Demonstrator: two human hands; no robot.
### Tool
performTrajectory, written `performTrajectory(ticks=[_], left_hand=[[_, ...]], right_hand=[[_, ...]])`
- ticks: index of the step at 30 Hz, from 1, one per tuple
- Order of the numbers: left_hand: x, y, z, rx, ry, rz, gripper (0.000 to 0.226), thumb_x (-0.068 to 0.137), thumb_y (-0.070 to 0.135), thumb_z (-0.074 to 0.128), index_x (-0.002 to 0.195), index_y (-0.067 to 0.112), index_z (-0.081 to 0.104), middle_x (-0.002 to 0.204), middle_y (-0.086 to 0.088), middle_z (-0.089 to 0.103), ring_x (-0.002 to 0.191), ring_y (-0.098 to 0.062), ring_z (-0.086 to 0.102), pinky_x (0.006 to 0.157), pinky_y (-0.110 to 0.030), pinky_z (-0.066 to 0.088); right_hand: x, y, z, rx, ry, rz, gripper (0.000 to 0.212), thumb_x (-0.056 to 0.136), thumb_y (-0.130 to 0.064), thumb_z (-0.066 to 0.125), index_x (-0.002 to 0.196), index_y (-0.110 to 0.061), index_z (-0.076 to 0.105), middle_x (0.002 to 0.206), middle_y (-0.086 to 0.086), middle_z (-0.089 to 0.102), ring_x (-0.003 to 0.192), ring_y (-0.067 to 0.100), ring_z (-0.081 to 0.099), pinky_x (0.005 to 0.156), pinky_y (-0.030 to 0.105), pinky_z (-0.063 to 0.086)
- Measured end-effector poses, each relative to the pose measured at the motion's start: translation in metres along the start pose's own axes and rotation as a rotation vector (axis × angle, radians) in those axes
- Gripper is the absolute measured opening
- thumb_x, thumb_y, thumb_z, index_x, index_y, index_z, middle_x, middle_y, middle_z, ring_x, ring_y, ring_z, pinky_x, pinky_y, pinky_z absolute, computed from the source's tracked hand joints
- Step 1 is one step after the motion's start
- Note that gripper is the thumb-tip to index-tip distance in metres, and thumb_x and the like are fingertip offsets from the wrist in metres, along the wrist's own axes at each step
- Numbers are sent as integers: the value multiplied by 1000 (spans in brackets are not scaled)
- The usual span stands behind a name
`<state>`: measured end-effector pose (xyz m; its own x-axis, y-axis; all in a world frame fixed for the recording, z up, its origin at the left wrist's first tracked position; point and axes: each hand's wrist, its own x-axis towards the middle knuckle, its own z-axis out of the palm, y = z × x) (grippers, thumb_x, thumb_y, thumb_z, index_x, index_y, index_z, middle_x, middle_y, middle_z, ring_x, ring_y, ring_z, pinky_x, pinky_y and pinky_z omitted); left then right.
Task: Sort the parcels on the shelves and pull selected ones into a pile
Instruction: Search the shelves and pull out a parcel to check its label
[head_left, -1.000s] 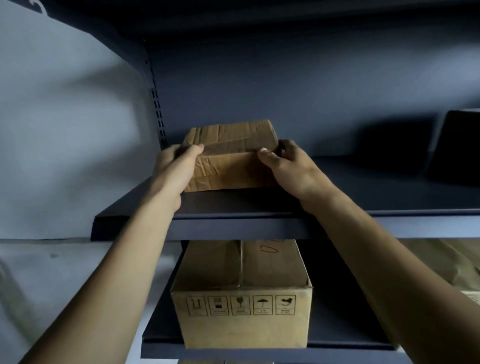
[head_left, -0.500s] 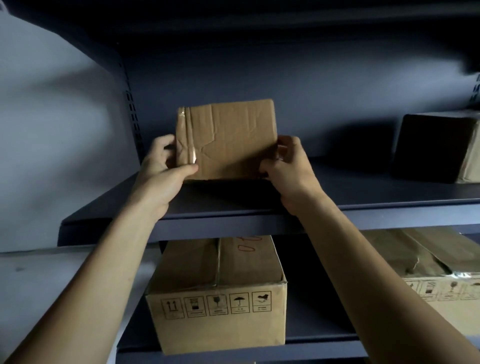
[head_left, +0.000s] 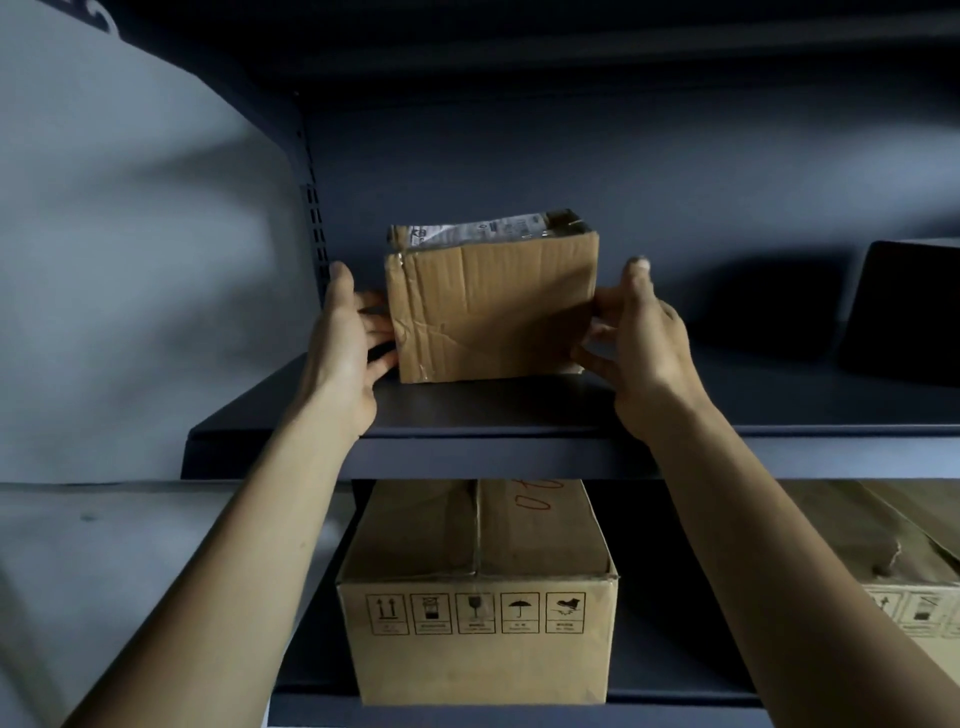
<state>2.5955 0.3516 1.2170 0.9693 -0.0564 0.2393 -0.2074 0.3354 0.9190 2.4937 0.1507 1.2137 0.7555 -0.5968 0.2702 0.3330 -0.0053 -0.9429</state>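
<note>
Parcel in hand: the small parcel (head_left: 493, 312) stands upright on the upper shelf (head_left: 519, 415), near its left end and set back from the front edge, with a shipping label (head_left: 478, 231) on its top face.
Grip: our left hand (head_left: 345, 338) lies flat against the parcel's left side and our right hand (head_left: 639, 343) touches its right edge with spread, fairly straight fingers. We read this as a light press from both sides, not a closed clasp.
Step, as we judge it: we are checking or squaring up this one parcel. It is not lifted, since its base sits on the shelf.
Done so far: we see no pile anywhere in view, so nothing shows as pulled out yet.
Left to do: decide on this parcel, then go through the others and gather the chosen ones.
Upper shelf holds: the small parcel, plus a dark box (head_left: 904, 312) well apart at the far right, too shadowed to read.
Lower shelf (head_left: 675, 670) holds: a large carton (head_left: 478, 639) directly below, with handling symbols on its front and red writing on top. A torn carton (head_left: 909, 571) sits at the right edge.
Contents: every parcel we see is closed, so we cannot tell what is inside.
</note>
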Motion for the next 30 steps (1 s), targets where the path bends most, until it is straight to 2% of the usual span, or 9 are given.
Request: performTrajectory(ticks=[2,4,7,9,11,15,19,24,30], left_hand=[[-1,-1,1,13,-57,20,57,107,63,28,125,26,67,92,4,78,98,-9,69,90,-35,51],[-3,0,2,22,-111,26,59,105,64,32,136,26,63,101,4,78,104,-9,68,99,-36,49],[-5,1,2,67,-169,37,40,100,58,52,122,29,68,111,6,77,114,-10,66,107,-37,44],[-6,-1,2,127,-177,60,24,97,46,63,113,28,65,119,5,75,117,-11,65,109,-38,43],[-7,-2,2,145,-154,82,11,95,32,68,102,28,60,115,4,76,107,-8,70,99,-34,47],[-6,-3,3,116,-137,122,10,96,18,66,98,27,61,106,3,78,90,-3,74,82,-26,52],[-2,-6,0,147,-110,141,14,92,12,67,95,25,65,102,2,78,101,-15,73,93,-36,56],[-2,-5,-1,162,-88,145,17,86,11,69,96,24,68,103,2,79,105,-20,73,99,-43,56],[-4,-4,-1,165,-62,120,20,88,4,64,100,18,67,108,-4,78,111,-27,71,102,-51,54]], right_hand=[[0,-2,-1,9,-1,15,69,108,-60,32,127,0,62,131,29,62,98,32,68,84,40,60],[-1,-3,-1,15,8,22,73,105,-66,34,126,-2,61,125,23,68,106,30,72,85,38,60],[-1,-2,-1,41,-8,10,74,94,-75,45,125,-11,62,122,9,72,112,26,72,87,41,60],[-3,-1,1,26,-12,-14,51,96,-65,55,118,-19,61,121,4,72,111,21,71,93,44,58],[-2,1,3,-17,12,-31,33,98,-52,62,109,-21,60,114,5,75,107,21,73,100,49,56],[-3,-1,5,-4,18,-38,24,99,-44,61,106,-20,59,108,5,76,102,20,74,98,44,56],[-3,-2,6,52,-8,-34,8,100,-24,57,103,-16,57,105,8,76,91,22,77,73,34,60],[-1,0,7,54,-7,-23,3,98,-16,54,95,-18,54,109,13,73,96,28,75,81,48,64],[2,3,7,30,-14,-46,5,97,-15,54,94,-19,55,110,13,73,99,30,74,72,42,62]])
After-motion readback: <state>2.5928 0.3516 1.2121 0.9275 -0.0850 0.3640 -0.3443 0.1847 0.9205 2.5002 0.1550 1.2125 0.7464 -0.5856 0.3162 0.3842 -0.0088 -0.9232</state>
